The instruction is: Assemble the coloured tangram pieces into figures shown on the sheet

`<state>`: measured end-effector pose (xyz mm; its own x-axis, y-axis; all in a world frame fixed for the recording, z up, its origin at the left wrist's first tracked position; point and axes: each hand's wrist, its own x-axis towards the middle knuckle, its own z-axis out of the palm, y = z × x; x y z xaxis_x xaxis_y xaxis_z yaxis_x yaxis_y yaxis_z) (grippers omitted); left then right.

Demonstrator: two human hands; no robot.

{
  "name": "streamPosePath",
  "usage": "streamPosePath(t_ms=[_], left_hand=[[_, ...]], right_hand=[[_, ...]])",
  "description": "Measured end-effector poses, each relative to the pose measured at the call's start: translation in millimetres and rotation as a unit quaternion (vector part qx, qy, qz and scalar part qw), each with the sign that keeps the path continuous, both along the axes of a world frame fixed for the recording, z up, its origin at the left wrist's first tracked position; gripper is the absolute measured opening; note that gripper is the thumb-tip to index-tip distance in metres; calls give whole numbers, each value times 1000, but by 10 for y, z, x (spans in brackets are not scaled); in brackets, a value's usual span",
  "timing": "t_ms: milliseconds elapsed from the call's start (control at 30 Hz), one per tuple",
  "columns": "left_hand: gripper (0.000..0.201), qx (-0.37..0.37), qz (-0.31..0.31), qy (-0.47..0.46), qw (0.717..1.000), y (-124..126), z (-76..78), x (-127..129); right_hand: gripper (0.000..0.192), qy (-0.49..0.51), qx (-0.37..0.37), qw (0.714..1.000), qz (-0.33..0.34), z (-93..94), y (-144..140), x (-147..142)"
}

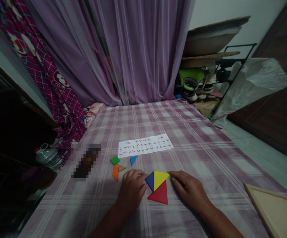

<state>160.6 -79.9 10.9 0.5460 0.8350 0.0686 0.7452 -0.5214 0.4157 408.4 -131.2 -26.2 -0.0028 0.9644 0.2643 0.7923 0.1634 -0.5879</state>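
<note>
One head view — from close above, forward and down over checked cloth (188, 142) toward purple curtains (138, 49)

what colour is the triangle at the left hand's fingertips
The triangle is dark blue; head view shows it.

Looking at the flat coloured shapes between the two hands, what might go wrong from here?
Uneven pressure from the left hand, at the flat dark blue triangle, or the right hand, at the tip of the flat yellow triangle, might part those pieces or shift the flat red triangle.
The left hand sits near the orange parallelogram and small tan triangle, so a sideways sweep could knock them.
</note>
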Motion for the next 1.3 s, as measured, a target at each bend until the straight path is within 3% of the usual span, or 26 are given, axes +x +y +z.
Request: streamPosePath(t_ms=[500,800,933,1067,1300], left_hand=[[41,85,-46,42,994,22,-123,-51],[36,178,-8,106,978,165,-103,-27],[34,209,14,96,973,225,-119,-31],[27,185,11,58,981,104,-46,16],[18,111,-11,21,993,-24,-7,95]], right_hand=[[32,-22,-17,1000,-3,113,-16,-44],[23,-91,-103,990,41,259,182,-29],[21,-124,-130,983,23,343,322,-59],[22,-148,-147,978,-1,394,386,-112],[24,-135,-122,983,33,379,450,-172]])
